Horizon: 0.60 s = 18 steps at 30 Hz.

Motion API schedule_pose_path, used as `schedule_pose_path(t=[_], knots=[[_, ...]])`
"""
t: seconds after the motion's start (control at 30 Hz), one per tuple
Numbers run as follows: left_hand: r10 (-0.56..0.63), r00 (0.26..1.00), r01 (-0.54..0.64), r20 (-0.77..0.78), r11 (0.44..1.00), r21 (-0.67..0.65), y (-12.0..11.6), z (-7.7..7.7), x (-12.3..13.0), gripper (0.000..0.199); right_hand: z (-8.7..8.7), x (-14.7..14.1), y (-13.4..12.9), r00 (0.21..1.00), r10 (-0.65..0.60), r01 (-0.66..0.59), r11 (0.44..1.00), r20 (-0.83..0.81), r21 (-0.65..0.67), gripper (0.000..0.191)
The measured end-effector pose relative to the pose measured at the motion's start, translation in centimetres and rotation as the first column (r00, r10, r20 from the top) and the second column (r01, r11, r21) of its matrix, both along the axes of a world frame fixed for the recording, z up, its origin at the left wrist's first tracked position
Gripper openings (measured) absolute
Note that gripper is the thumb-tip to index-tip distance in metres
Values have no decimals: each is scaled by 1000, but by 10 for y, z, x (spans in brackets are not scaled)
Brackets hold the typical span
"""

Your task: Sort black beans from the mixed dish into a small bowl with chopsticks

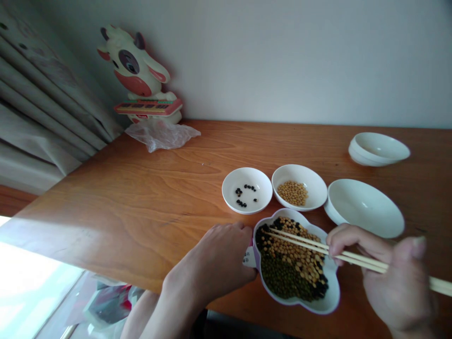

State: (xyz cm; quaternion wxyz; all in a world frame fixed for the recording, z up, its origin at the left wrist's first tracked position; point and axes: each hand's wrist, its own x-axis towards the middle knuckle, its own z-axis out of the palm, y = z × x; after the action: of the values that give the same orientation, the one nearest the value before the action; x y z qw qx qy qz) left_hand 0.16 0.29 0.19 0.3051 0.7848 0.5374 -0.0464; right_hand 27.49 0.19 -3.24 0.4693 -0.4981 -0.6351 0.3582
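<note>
Mixed beans (289, 263) are filling a flower-shaped white bowl (332, 294) with a purple edge, which is sitting at the near edge of a wooden table (106, 202), with green beans lying toward the near side, yellow soybeans through the middle and black beans scattered around them. The person's left hand (219, 263) is wrapping over the bowl's left rim, with its fingers curling down against the outside, beside a small paper label (249, 258). The right hand (395, 278) is closing narrowly around a pair of wooden chopsticks (353, 258), which are reaching across the bowl with their tips hovering over the far left of the beans, though the picture is not showing whether they are pinching a bean. Just beyond the bowl, 1 small white dish (247, 178) is holding a few black beans (241, 203), and another white dish (300, 176) beside it is holding a small heap of soybeans (292, 193). A larger white bowl (363, 207) is sitting just right of those dishes, and another white bowl (379, 148) is resting farther back. Against the wall (282, 56), a toy cow (136, 61) is standing behind a crumpled plastic bag (160, 135), with a curtain (45, 103) hanging to its left.
</note>
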Motion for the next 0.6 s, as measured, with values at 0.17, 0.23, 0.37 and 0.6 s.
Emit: schedule_pose_path(t=[0.17,0.23,0.37,0.6], knots=[[9,1000,-10,18,1000,5,0,-1,-1,17,2,1,-1,1000,18,-18,1000,12,22,96],[9,1000,-9,14,1000,-2,0,-1,-1,18,2,4,-3,999,32,-33,999,43,33,97],[14,1000,-14,7,1000,3,0,-1,-1,20,-1,11,-7,989,85,-94,993,121,67,98],[2,1000,-2,2,1000,18,0,-4,-1,16,3,11,-6,972,186,-196,978,141,66,95]])
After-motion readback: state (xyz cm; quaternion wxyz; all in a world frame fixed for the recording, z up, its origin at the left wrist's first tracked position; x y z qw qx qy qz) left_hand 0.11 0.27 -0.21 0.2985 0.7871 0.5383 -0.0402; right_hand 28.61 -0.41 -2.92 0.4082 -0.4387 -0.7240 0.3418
